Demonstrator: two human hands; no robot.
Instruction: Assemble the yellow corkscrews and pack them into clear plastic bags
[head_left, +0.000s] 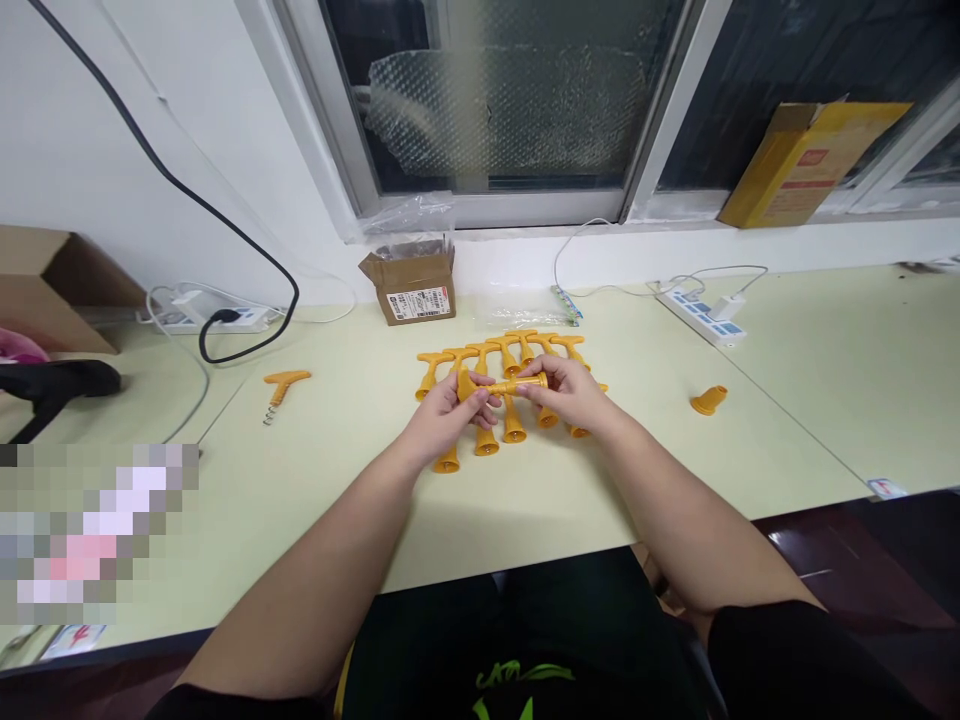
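Between my two hands is a yellow plastic corkscrew (510, 386), held level above the table. My left hand (451, 408) grips its T-shaped handle, while my right hand (568, 390) has its fingers closed on the flared sleeve end. Below and behind them lie several more yellow corkscrews (513, 428) in two rough rows, partly hidden by my hands. A separate handle with a bare metal spiral (280, 393) lies on the left. Off to the right sits a loose yellow bell-shaped sleeve (709, 400).
On the pale green table (300, 520), a small cardboard box (415, 283) stands against the wall beside clear plastic. Power strips with cables lie at left (225, 315) and right (705, 316). A black object (67, 390) and a larger carton (52, 280) occupy the far left.
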